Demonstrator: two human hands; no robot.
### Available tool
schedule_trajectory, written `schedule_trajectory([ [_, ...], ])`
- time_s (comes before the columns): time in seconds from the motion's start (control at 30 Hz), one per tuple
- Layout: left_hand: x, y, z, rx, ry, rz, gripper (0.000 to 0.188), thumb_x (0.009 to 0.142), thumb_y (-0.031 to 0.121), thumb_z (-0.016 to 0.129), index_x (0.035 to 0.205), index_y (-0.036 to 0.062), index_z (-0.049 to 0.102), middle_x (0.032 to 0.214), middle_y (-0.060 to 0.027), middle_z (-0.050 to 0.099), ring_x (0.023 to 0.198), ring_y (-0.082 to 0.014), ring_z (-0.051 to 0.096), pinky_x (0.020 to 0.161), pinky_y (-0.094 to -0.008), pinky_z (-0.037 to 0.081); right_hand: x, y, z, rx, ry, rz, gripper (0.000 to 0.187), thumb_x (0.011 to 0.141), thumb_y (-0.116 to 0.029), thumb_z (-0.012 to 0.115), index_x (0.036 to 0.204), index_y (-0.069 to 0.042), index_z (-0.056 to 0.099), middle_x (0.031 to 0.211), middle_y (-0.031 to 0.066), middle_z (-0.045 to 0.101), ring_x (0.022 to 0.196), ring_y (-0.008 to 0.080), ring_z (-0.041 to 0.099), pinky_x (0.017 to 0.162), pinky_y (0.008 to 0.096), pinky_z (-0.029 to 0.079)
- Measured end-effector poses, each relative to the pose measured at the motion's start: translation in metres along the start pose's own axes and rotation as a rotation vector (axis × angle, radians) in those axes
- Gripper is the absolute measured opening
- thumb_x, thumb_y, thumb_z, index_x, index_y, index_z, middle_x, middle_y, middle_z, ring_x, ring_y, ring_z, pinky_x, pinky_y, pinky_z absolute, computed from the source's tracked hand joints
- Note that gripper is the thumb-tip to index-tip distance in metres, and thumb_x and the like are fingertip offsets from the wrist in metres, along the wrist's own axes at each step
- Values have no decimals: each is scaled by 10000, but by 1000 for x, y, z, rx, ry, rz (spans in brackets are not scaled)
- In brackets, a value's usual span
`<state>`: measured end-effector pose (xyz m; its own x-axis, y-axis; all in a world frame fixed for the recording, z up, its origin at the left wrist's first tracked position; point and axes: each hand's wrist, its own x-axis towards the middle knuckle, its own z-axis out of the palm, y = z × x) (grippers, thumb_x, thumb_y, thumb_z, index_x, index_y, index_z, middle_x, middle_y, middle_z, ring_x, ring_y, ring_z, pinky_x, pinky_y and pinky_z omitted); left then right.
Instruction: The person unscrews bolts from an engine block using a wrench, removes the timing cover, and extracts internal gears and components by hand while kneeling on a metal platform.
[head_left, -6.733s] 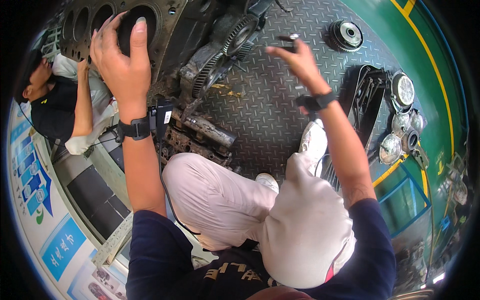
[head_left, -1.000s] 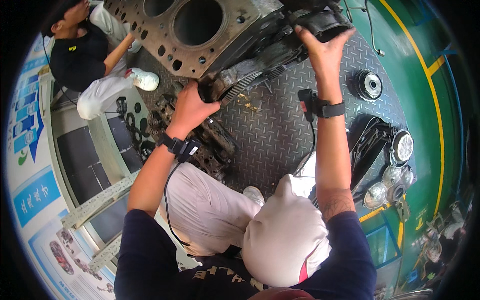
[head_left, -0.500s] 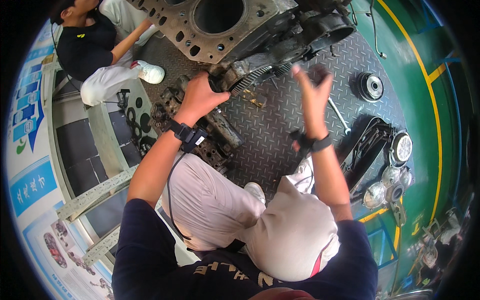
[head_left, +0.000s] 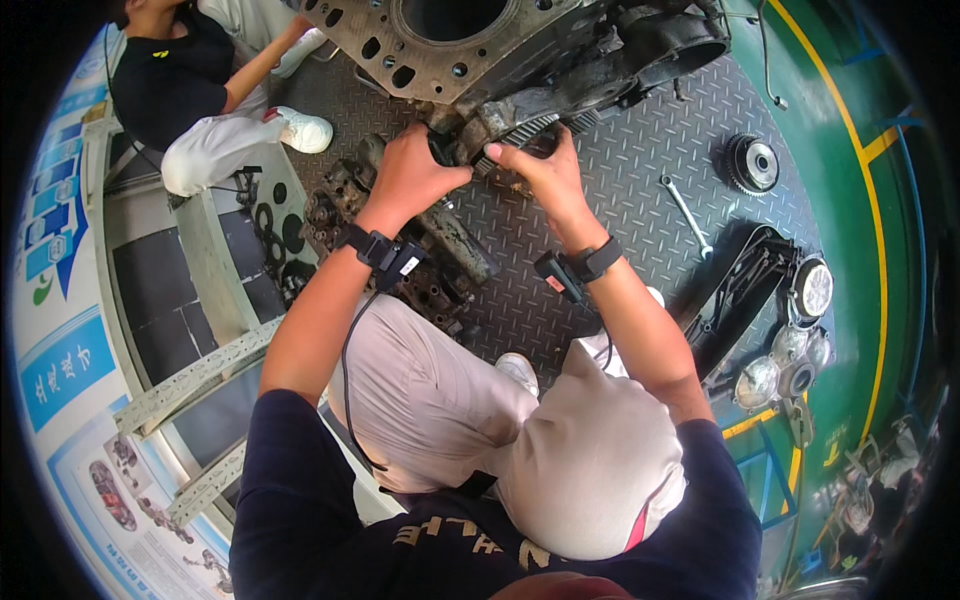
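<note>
At the near end of a large engine block (head_left: 420, 62), a toothed gear (head_left: 524, 132) shows its teeth between my hands. My left hand (head_left: 412, 180) is closed at the gear's left side, its thumb along the near edge and its other fingertips hidden beneath the block. My right hand (head_left: 548, 182) grips the gear from the right, thumb on the near rim and fingers curled over it. Just below my left hand lies a greasy cylinder head (head_left: 345, 200) with a dark cylindrical part (head_left: 455, 245) beside it.
A wrench (head_left: 686, 217), a loose gear wheel (head_left: 752, 164) and a long dark pan (head_left: 735, 300) lie on the tread-plate floor (head_left: 610, 170) at right. Silvery housings (head_left: 785, 365) lie nearby. Another person (head_left: 180, 90) sits at the upper left, beside a metal frame (head_left: 215, 270).
My right hand has come left and inward from open air onto the gear, and its fingers have closed. My left hand stays by the gear. The whole view has shifted slightly.
</note>
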<state>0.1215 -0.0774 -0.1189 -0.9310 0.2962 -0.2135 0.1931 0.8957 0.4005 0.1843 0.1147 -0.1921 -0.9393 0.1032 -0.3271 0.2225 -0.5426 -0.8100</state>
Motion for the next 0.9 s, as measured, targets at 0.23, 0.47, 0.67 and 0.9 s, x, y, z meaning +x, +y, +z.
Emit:
schedule_trajectory([
  [0.23, 0, 9, -4, -39, 15, 42, 589, 677, 288, 831, 1136, -37, 657, 1062, -251, 727, 1032, -414, 700, 880, -440, 542, 0, 0, 3, -61, 63, -90, 1004, 685, -212, 937, 1420, 106, 332, 1328, 191, 579, 1231, 249, 561, 1076, 354, 450],
  [0.47, 2, 5, -3, -29, -3, 45, 590, 685, 296, 837, 1104, -78, 653, 1044, -266, 726, 1013, -420, 705, 874, -442, 544, 6, 10, 3, -52, 93, -151, 999, 658, -220, 941, 1396, 95, 347, 1339, 196, 564, 1251, 257, 549, 1091, 362, 439],
  [0.67, 4, 5, 0, -6, 17, 32, 555, 685, 287, 840, 1102, -41, 674, 1047, -241, 736, 1004, -402, 715, 872, -428, 544, 5, -3, -4, -180, 64, -126, 983, 665, -257, 942, 1369, 98, 355, 1304, 193, 580, 1240, 260, 556, 1076, 365, 453],
  [0.9, 0, 12, -2, -69, 53, 56, 561, 659, 308, 838, 974, -108, 634, 962, -323, 698, 947, -473, 694, 827, -478, 551, 11, 14, -3, -188, 123, -183, 990, 667, -273, 935, 1372, 111, 356, 1309, 212, 592, 1215, 285, 581, 1069, 377, 462],
])
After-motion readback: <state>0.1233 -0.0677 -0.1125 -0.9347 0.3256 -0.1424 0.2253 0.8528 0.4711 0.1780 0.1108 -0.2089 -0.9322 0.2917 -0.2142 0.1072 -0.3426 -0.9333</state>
